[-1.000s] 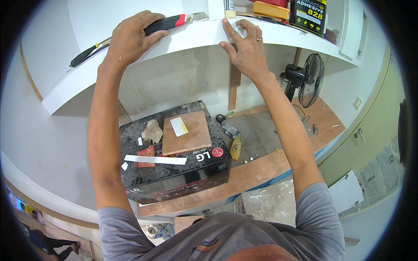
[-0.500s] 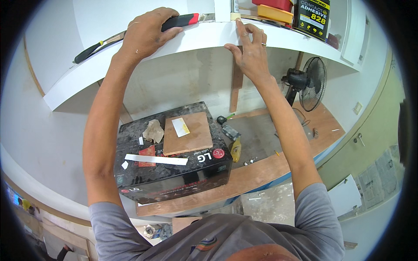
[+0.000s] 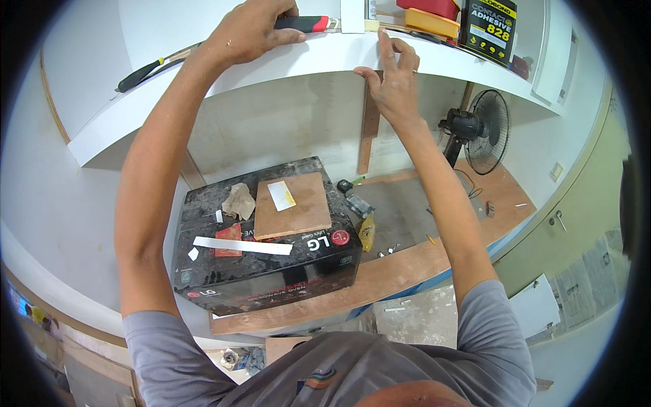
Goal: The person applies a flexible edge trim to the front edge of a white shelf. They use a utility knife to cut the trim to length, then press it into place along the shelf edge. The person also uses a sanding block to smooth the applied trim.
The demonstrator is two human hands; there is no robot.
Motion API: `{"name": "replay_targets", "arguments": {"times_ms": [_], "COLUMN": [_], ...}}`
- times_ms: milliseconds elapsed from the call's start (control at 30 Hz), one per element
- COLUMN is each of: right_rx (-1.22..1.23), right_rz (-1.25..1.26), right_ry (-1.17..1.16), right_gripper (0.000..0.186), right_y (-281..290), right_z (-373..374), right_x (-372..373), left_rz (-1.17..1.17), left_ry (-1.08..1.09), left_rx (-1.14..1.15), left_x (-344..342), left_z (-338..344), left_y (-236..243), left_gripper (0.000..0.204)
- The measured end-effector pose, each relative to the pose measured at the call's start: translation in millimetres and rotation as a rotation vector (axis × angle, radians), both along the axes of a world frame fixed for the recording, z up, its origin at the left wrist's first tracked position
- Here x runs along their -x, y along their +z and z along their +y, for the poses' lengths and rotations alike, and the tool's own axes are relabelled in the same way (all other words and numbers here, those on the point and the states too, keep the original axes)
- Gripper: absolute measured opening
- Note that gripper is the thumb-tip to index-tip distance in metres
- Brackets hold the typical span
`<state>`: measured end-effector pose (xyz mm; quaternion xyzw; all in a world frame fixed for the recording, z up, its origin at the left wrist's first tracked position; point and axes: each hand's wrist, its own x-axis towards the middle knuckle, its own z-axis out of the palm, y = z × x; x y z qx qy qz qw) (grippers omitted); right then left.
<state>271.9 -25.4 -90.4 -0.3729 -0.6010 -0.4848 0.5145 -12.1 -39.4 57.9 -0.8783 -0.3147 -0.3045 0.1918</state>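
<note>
So the thing to look at here is the white upright divider (image 3: 352, 17) on the shelf (image 3: 305, 55), and how the black-and-red tool (image 3: 302, 24) lines up with it. The tool sits just left of the divider, long axis running more or less sideways along the shelf edge, red end and bit of metal pointing straight at the divider. Left hand (image 3: 252, 30) has it, fingers wrapped over the black part of the handle and thumb along the near side, so it's gripping from the end away from the divider. Can't tell if the metal touches the divider's side or slips behind it. Right hand (image 3: 397, 85) is over on the divider's other side, thumb and index well apart, nothing pinched that I can see, index fingertip up at the shelf edge by a small pale block (image 3: 371, 26). Going by fingertips, the right hand is nearer the divider, but the left is the one on the tool. Compared with a second ago, the red end sits closer to the divider and way less metal shows, and the left hand has shifted toward it too. Right index is a bit further right of the divider than it was. The other black-handled tool (image 3: 139, 76) still lies far left of the divider.
</note>
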Motion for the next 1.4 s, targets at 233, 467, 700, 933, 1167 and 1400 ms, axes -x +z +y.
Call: {"name": "replay_targets", "arguments": {"times_ms": [233,467,700,933,1167,1400], "right_rx": [0.013,-0.001,-0.054,-0.142,-0.231,-0.233], "right_rz": [0.018,0.017,0.083,0.043,-0.15,-0.071], "right_ry": [-0.037,0.036,-0.024,0.009,-0.061,0.062], "right_gripper": [0.088,0.065,0.044,0.041,0.036,0.021], "right_y": [2.0,8.7,37.9,52.2,61.6,29.1], "right_z": [-7.4,-14.2,-3.8,9.7,10.8,21.3], "right_x": [-0.5,6.0,0.9,-4.3,-17.2,-48.7], "left_rz": [0.025,-0.043,0.012,-0.017,-0.036,-0.022], "left_ry": [-0.033,0.075,0.068,0.159,0.188,0.334], "left_rx": [0.023,-0.201,-0.478,-0.673,-0.779,-0.809], "left_x": [-1.0,1.0,0.5,-12.8,-12.2,-36.9], "left_z": [3.3,26.4,28.5,28.6,35.0,47.7], "left_y": [6.1,-21.5,-31.4,-52.1,-57.7,-76.2], "left_gripper": [0.043,0.051,0.05,0.042,0.038,0.037]}}
